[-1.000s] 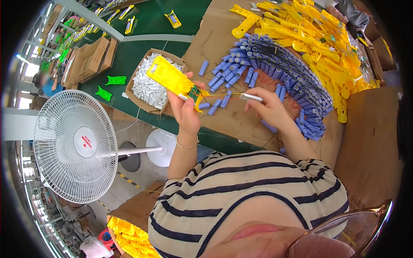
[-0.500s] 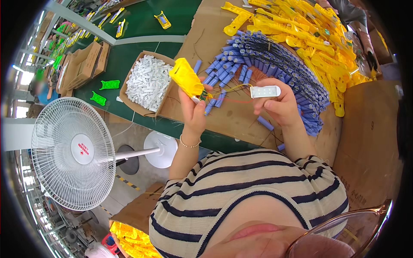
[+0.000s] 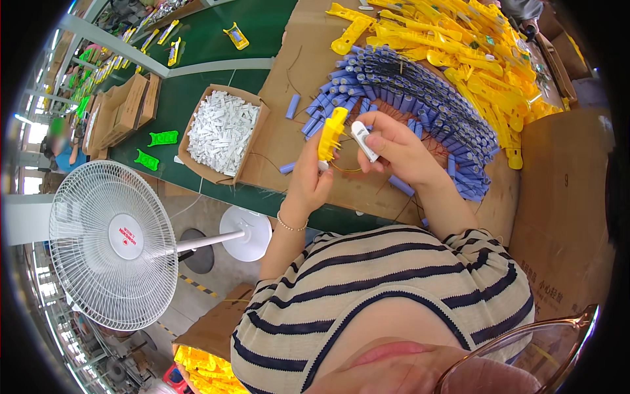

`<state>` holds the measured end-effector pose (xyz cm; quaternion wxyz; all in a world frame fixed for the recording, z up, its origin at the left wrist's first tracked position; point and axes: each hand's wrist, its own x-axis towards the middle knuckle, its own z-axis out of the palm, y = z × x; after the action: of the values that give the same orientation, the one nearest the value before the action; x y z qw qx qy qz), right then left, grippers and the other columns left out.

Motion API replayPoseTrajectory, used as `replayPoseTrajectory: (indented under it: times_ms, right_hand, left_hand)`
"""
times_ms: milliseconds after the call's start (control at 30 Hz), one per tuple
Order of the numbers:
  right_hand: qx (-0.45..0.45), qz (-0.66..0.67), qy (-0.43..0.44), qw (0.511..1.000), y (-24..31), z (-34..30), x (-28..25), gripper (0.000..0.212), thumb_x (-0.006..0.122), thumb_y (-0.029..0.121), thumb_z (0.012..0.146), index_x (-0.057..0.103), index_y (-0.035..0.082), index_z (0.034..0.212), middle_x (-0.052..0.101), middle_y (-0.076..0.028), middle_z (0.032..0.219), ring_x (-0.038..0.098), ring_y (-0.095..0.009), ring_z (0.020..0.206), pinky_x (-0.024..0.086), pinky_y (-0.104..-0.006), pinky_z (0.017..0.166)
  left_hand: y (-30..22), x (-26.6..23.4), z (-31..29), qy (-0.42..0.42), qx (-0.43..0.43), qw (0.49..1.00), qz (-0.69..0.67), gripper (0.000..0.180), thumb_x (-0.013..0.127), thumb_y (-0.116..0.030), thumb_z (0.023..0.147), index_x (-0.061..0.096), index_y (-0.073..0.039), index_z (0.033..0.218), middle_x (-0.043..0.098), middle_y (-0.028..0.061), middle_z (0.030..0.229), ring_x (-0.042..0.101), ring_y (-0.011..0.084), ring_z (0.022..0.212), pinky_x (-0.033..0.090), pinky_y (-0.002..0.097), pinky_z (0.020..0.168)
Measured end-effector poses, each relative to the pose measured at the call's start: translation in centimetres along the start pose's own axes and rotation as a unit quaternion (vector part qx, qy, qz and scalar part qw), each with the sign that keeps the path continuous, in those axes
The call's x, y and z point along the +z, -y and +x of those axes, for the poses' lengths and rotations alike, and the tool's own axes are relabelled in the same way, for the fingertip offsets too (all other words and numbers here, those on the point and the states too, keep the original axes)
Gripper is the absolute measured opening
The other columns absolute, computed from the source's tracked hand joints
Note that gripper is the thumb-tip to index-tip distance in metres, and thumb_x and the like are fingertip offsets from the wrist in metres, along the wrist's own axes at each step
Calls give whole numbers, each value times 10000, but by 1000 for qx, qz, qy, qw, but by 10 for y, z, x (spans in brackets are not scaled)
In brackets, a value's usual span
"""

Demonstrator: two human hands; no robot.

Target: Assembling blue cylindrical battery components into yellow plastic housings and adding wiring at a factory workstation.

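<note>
My left hand (image 3: 310,174) is closed on a yellow plastic housing (image 3: 333,133), tipped on its edge so its ribbed inner side turns toward the right. Between the thumb and fingers of my right hand (image 3: 398,150) is a small white LED lamp piece (image 3: 363,139), tilted, close beside the housing. A thin yellow wire (image 3: 348,171) loops below between the two parts. Behind my hands, many blue cylindrical battery cells (image 3: 407,85) with dark leads lie in a fanned heap on the cardboard sheet (image 3: 279,125).
Yellow plastic housings (image 3: 453,39) are heaped at the far right. A carton of small white parts (image 3: 220,134) stands to the left, near two green plastic pieces (image 3: 163,138). A white fan (image 3: 115,243) is at the left, and a large cardboard box (image 3: 564,197) at the right.
The yellow housing has turned onto its edge and moved right. The white lamp piece has swung from flat to tilted and come left, so the two parts are much closer together.
</note>
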<state>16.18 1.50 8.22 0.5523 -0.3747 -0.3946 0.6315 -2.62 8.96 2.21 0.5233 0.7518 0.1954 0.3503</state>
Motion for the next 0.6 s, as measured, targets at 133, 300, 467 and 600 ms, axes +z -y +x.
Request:
replayPoseTrajectory:
  times_ms: [133, 300, 467, 600]
  right_hand:
    - [6, 27, 7, 1000, -8, 1, -11, 204, 525, 203, 922, 428, 84, 1056, 598, -111, 721, 459, -70, 549, 355, -183, 514]
    - [-15, 165, -11, 986, -15, -1, -16, 224, 558, 119, 893, 410, 90, 1059, 623, -105, 763, 537, -90, 617, 409, -180, 552]
    - [-27, -26, -37, 999, -8, -3, -22, 355, 705, 103, 770, 451, 70, 1016, 625, -116, 877, 586, -140, 754, 451, -229, 674]
    - [-237, -390, -204, 866, -10, 4, -24, 413, 772, 116, 660, 529, 31, 983, 593, -114, 1066, 558, -172, 953, 448, -274, 804]
  left_hand:
    - [0, 0, 0, 47, 19, 993, 102, 629, 496, -19, 694, 367, 22, 1308, 508, 206, 1158, 548, 346, 1006, 444, 367, 864]
    - [-9, 0, 3, 58, 32, 989, 132, 620, 505, -27, 687, 386, 21, 1293, 515, 227, 1159, 528, 393, 1044, 434, 385, 883]
    - [3, 1, -4, 60, -3, 995, 74, 616, 488, -16, 682, 388, 31, 1288, 520, 237, 1137, 535, 386, 1034, 433, 387, 882]
    - [9, 1, -4, 49, -8, 998, 31, 586, 457, -22, 690, 386, 39, 1269, 532, 225, 1101, 549, 357, 985, 433, 376, 863]
